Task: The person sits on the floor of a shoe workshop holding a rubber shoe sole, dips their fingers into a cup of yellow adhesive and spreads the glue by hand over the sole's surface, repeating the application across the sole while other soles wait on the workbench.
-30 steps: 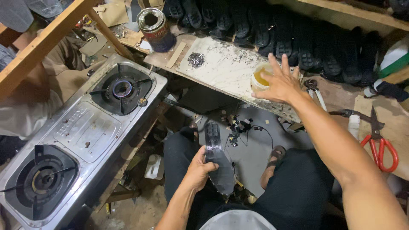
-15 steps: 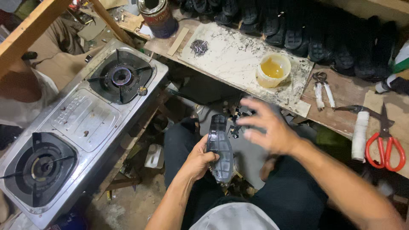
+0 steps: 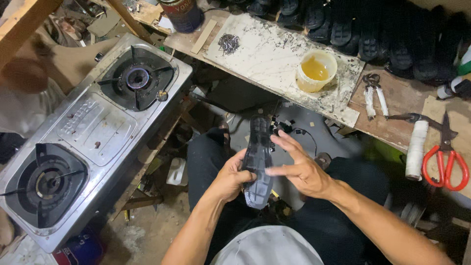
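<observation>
Left hand [image 3: 230, 177] grip clamps the black shoe sole [image 3: 257, 159] mid-length, right hand [image 3: 299, 169] fingers spread at its 3 o'clock edge; looks light, bendy, best held by edges.

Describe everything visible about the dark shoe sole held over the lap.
The shoe sole is a long, dark, somewhat glossy piece, seemingly rubber or plastic, with a raised edge and a narrower waist. It stands lengthwise away from the person, above the lap. The left hand grips its near left side; the fingers of the right hand lie flat across its upper face. Nothing else touches it.
</observation>
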`<state>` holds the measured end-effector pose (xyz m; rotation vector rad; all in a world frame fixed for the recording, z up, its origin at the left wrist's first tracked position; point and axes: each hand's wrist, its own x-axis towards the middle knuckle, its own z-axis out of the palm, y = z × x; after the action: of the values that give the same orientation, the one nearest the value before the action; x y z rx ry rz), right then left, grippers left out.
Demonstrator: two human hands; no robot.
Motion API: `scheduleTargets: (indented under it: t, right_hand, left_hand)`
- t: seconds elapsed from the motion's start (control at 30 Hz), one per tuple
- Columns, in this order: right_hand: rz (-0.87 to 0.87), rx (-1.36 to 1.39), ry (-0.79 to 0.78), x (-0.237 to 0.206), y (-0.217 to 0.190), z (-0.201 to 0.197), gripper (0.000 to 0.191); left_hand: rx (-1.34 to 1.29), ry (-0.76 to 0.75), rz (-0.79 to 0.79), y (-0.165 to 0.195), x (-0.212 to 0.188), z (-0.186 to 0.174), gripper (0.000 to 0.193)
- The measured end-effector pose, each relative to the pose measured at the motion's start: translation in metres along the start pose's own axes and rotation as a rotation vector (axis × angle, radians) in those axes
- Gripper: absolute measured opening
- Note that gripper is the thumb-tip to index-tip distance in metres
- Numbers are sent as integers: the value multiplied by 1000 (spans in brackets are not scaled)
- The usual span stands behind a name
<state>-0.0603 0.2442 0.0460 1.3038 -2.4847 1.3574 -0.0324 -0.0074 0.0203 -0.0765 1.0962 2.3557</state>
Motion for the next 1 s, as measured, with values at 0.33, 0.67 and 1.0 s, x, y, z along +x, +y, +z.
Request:
scheduleTargets:
  t: [0.33,0.67,1.0]
  right_hand:
    - [168,-59,82,15,0,8,57]
    - [62,-196,157,15,-2,3,55]
    - [-37,-323,156,6,-12,6,54]
  left_hand:
    - [92,-9,-16,1,4,11,78]
    - [14,46,26,4,11,6,72]
    - [-49,83,216,11,22,13,72]
